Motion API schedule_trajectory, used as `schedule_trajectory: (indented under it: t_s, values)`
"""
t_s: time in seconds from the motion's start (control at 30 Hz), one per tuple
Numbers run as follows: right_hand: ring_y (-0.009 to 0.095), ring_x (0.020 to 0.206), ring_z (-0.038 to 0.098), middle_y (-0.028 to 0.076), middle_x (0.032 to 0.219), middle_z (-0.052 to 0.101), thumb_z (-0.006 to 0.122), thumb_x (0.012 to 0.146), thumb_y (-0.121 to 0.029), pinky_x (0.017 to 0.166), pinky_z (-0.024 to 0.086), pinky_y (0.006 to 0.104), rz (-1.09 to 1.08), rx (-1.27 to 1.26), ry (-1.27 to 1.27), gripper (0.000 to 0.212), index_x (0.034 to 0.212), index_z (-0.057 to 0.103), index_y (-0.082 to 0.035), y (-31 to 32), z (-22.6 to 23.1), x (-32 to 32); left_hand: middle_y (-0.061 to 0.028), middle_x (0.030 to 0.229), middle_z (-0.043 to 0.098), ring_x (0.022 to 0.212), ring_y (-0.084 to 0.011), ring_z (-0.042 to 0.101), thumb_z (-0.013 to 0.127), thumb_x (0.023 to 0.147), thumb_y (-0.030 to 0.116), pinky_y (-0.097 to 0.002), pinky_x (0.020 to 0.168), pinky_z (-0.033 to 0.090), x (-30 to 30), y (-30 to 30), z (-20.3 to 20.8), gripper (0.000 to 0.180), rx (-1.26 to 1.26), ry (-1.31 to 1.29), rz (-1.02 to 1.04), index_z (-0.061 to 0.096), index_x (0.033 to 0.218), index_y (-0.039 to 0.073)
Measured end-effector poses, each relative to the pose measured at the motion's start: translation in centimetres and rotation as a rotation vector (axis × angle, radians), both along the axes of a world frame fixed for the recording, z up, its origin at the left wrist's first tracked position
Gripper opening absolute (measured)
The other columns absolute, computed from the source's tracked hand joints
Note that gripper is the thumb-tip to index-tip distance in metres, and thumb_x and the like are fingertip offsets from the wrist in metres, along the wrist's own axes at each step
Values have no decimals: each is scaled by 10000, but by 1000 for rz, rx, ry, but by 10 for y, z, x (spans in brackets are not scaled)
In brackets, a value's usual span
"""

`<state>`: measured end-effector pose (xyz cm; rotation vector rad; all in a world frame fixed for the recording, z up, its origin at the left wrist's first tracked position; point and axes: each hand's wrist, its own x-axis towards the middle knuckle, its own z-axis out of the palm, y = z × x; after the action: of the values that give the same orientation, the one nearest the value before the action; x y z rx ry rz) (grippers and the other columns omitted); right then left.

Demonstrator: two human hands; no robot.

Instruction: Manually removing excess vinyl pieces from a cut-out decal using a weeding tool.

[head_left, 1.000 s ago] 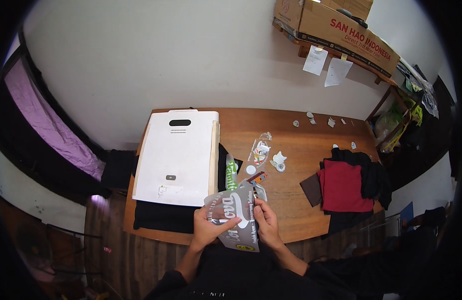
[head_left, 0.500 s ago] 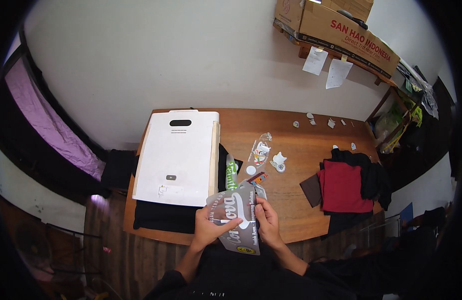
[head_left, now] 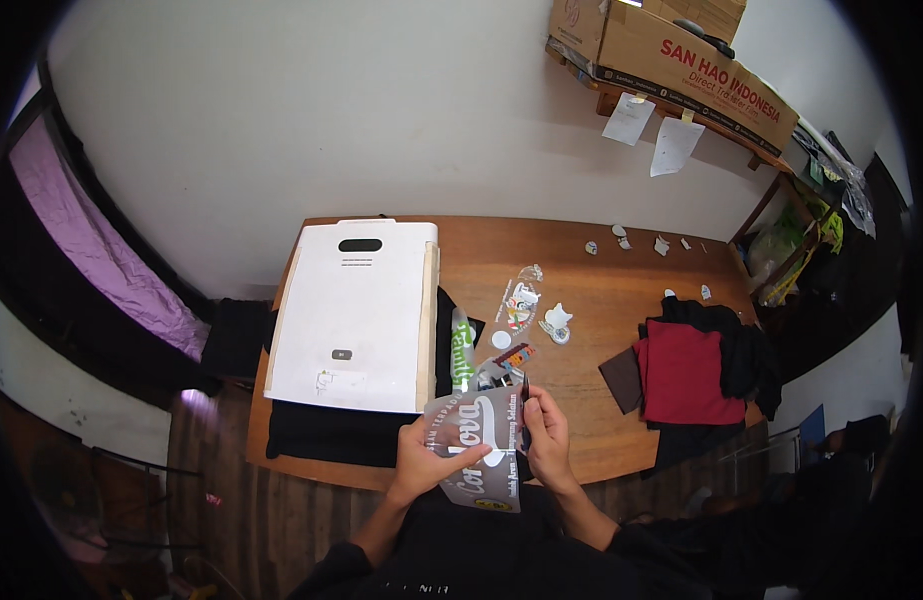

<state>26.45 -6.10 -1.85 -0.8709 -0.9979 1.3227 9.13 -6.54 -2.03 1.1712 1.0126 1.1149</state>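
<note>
My left hand point(head_left: 429, 462) is closed on a translucent transfer film sheet point(head_left: 487, 478) with white lettering and a small yellow mark, its thumb lying across the front. Close to the film's right edge, my right hand point(head_left: 548, 440) is closed around dark scissors point(head_left: 526, 386); only a narrow pointed tip and a bit of the handle show, the rest being hidden by the fingers. Just beyond the film lie a green-and-white printed film piece point(head_left: 463, 350) and a colourful cut piece point(head_left: 516, 357). Farther off is a clear film with multicoloured prints point(head_left: 523, 305).
A white flat-topped machine point(head_left: 357, 305) stands on black cloth at the left of the wooden table point(head_left: 592, 380). Folded red and black fabric point(head_left: 682, 375) lies at the right. White cut-outs point(head_left: 557, 322) are scattered about. Cardboard boxes point(head_left: 692, 75) sit on a wall shelf.
The film has shifted slightly right and down. My right hand has moved a little right, and a dark pointed tip now shows above it. More of the cut pieces behind the film shows.
</note>
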Motion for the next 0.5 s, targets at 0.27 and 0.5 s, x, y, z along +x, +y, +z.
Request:
schedule_trajectory:
  t_s: [0.27,0.5]
  values:
    - [54,862,465,32,1016,529,424,946,-210,750,389,188,37,-68,-48,325,1167,456,25,-11,-1,-5,-76,766,657,681,-106,626,765,649,25,-220,608,507,-1,5,4,523,13,-26,44,518,1098,-77]
    - [61,891,475,29,1020,534,423,947,-213,775,394,198,49,-62,-58,329,1167,453,30,-10,-3,-4,-75,773,657,687,-105,626,760,652,15,-221,612,508,1,6,10,522,29,-23,13,514,1104,-74]
